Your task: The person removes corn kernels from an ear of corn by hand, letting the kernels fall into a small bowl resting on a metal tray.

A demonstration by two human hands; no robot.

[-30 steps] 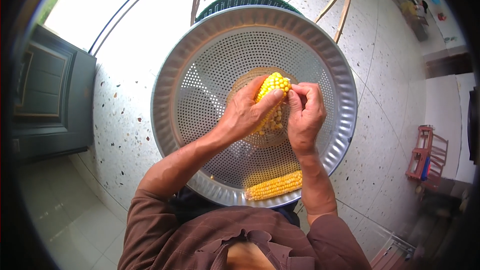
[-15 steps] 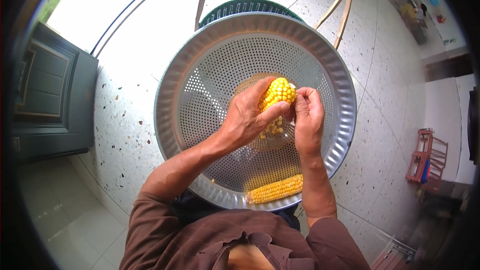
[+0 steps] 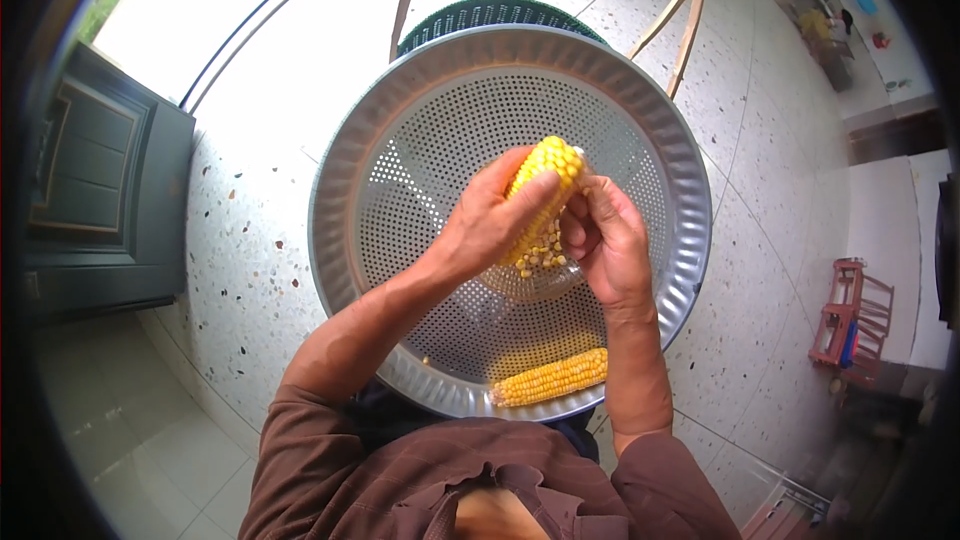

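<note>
My left hand (image 3: 492,218) is wrapped round a yellow corn cob (image 3: 552,162), held tilted over a large round metal colander (image 3: 680,200) with a perforated bottom. Against the right side of that cob, the fingers of my right hand (image 3: 613,240) are curled, thumb touching its edge; whether they pinch a kernel is hidden. Loose corn kernels (image 3: 540,256) lie below my hands in the middle of the colander. A second corn cob (image 3: 550,378), covered in kernels, rests against the colander's near rim.
Behind the colander a dark green basket (image 3: 490,12) shows its rim, with wooden poles (image 3: 684,30) beside it. A dark panelled door (image 3: 110,180) stands at the left. Reddish wooden chairs (image 3: 845,325) are on the speckled tile floor (image 3: 250,200) at the right.
The held cob has tipped more upright and shifted slightly left. My right hand has turned, its fingers now curled below the cob's edge, and more loose kernels show.
</note>
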